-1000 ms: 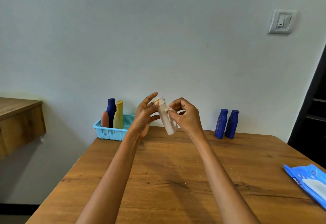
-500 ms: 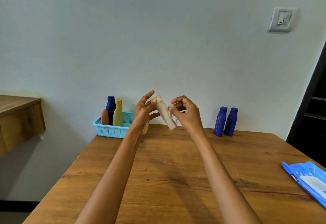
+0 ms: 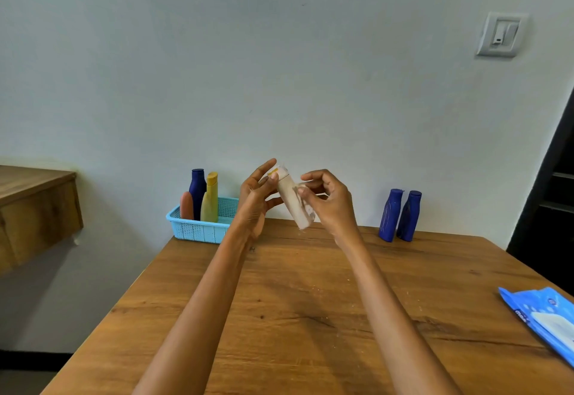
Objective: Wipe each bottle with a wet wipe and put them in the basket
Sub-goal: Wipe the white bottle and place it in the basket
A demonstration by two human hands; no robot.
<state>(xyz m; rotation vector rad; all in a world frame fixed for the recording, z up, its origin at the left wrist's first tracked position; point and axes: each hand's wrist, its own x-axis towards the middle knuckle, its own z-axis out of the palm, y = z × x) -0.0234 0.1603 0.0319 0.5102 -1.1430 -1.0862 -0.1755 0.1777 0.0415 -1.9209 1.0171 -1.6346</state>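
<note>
The bottle (image 3: pixel 293 200) is off the table, tilted between both hands, cap end up toward the left. The left hand (image 3: pixel 256 197) steadies only that cap end: its thumb and a fingertip pinch the top while the other fingers stand straight and spread. The right hand (image 3: pixel 330 203) has its fingers curled against the lower body, pinching a wipe (image 3: pixel 302 199) onto it; the wipe is thin and mostly hidden, so how much of it covers the bottle cannot be told.

The risk lies in that light hold at the top. A wet, smooth body rubbed from the right could twist out of the left pinch and drop to the table (image 3: pixel 310 301) below the hands. The wipe could also bunch under the right fingers and miss a side.

Behind the left hand sits the basket (image 3: pixel 198 230), with three bottles standing in its left part; a careless drop-in could knock them over. Beyond the right hand, two blue bottles (image 3: pixel 400 216) stand touching, apparently unwiped. The wipe pack (image 3: pixel 546 320) lies well to the right.
</note>
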